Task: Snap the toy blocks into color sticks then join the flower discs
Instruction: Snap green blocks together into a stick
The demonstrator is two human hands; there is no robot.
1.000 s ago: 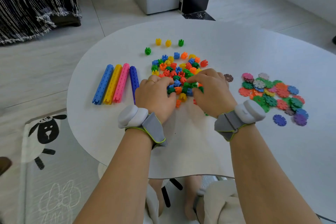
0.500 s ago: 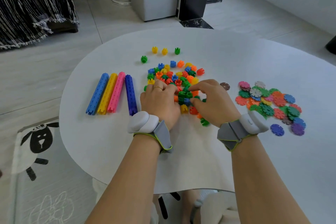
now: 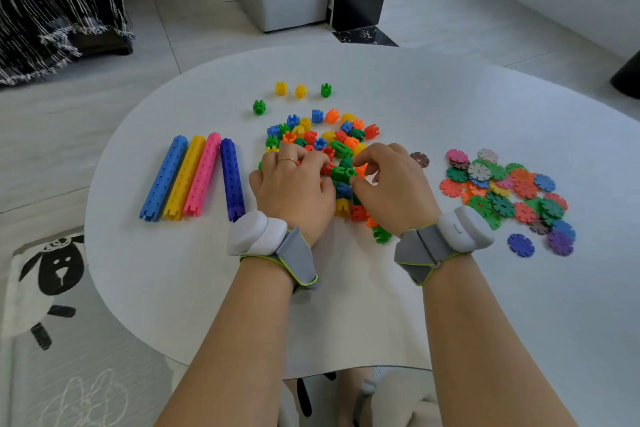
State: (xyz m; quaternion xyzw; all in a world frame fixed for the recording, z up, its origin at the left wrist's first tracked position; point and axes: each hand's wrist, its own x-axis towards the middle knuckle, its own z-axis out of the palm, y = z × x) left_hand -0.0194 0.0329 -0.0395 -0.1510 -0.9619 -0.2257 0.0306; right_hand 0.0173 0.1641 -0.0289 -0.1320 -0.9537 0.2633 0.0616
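toy blocks [image 3: 322, 139]: 4 sticks done, a 5th begun

4 finished sticks [image 3: 194, 177], light blue, yellow, pink and dark blue, lie side by side at left. over the loose pile in the middle, the left hand [image 3: 294, 187] holds one end of a short green stick [image 3: 341, 173] in curled fingers and the right hand [image 3: 391, 184] pinches the other. many blocks remain loose; the flower discs [image 3: 502, 191] at right lie unjoined.

Bright even daylight, soft shadows, wide-angle edge bending, sharp focus.
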